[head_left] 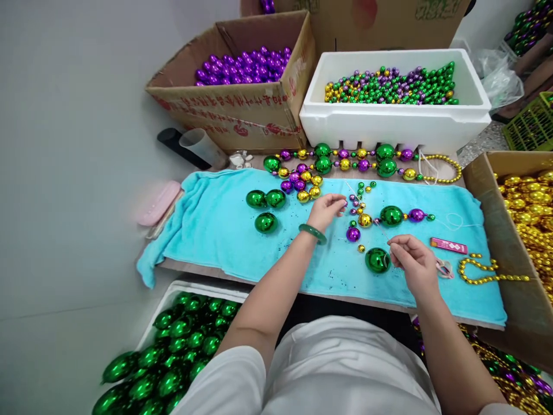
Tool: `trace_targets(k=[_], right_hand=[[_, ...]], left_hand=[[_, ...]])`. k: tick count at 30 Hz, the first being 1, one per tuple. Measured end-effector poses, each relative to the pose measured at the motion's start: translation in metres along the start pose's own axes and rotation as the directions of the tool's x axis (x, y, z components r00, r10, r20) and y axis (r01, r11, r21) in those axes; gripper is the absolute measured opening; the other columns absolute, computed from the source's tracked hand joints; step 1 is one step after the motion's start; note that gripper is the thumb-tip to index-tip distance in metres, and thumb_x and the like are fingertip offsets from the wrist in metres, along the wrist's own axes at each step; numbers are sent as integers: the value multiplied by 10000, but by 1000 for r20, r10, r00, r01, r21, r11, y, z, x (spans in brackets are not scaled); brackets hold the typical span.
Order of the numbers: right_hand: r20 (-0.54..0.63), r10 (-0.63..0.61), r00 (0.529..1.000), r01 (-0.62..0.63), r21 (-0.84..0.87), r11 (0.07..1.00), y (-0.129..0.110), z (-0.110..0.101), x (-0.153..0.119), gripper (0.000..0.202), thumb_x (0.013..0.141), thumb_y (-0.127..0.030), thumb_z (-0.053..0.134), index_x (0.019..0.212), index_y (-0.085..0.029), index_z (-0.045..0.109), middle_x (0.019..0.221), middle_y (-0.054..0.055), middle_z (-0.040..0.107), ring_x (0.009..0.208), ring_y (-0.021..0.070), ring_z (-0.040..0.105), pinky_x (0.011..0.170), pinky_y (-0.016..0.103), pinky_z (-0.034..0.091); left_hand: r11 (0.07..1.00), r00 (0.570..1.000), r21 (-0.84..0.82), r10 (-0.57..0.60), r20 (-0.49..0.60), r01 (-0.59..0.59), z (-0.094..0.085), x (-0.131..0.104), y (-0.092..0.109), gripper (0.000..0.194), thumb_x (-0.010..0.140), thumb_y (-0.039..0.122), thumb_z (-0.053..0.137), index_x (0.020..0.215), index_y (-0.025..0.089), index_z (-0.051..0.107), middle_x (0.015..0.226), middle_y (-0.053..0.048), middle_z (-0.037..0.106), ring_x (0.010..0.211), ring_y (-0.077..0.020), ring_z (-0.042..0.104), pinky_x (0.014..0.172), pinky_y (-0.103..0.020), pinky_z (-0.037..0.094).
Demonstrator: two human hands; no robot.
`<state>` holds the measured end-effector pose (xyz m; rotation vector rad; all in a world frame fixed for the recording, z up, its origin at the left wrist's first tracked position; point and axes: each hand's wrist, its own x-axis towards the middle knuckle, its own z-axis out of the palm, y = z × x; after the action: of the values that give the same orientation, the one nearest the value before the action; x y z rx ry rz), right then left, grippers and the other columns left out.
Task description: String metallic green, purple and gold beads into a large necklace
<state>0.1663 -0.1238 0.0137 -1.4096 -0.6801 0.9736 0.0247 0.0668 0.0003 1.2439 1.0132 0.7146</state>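
Observation:
My left hand (327,211), a green bangle (313,233) on its wrist, has its fingertips pinched on a small purple bead. My right hand (413,260) pinches a thin white thread (382,233) that leads toward a partly strung row. That row has a gold bead (365,220), a large green bead (391,216) and a purple bead (416,215). Loose small beads (353,211) lie between my hands. A single purple bead (353,234) and a large green bead (377,260) rest nearer to me on the blue towel (242,248).
A finished-looking bead strand (344,165) lies along the back. Large green beads (265,222) sit at left; a pink lighter (448,245) and gold bead chain (479,280) at right. Around stand a cardboard box (224,112), foam box (393,124) and crate of green beads (151,314).

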Motion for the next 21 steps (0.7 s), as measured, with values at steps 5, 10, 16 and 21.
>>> trace_targets(k=[5, 10, 16, 21], right_hand=[[32, -10, 999, 14, -109, 994, 9, -6, -4, 149, 788, -321, 643, 809, -174, 659, 534, -28, 514, 493, 101, 450, 460, 233, 351], [6, -31, 999, 32, -142, 989, 8, -5, -5, 154, 778, -327, 640, 791, -176, 668, 532, -21, 518, 487, 109, 459, 454, 241, 361], [4, -58, 998, 57, -144, 988, 7, -2, -6, 149, 775, -328, 642, 781, -182, 666, 533, -18, 525, 491, 113, 472, 445, 236, 365], [1, -52, 999, 51, -145, 988, 7, -1, -8, 158, 774, -332, 645, 780, -175, 658, 519, -24, 513, 469, 106, 447, 430, 231, 343]], left_hand=[[803, 982, -568, -127, 136, 183, -18, -15, 25, 138, 824, 101, 572, 914, 116, 676, 866, -68, 691, 673, -67, 619, 646, -178, 505], [750, 985, -640, -121, 119, 169, -22, -23, 34, 182, 859, 75, 513, 913, 120, 682, 869, -66, 695, 688, -63, 634, 660, -158, 526], [741, 982, -644, -145, 124, 190, -22, -28, 39, 169, 887, 123, 506, 890, 128, 675, 860, -60, 684, 678, -55, 628, 670, -157, 533], [717, 978, -665, -146, 151, 210, -22, -30, 40, 192, 904, 138, 484, 892, 119, 675, 870, -69, 687, 664, -54, 622, 641, -151, 524]])
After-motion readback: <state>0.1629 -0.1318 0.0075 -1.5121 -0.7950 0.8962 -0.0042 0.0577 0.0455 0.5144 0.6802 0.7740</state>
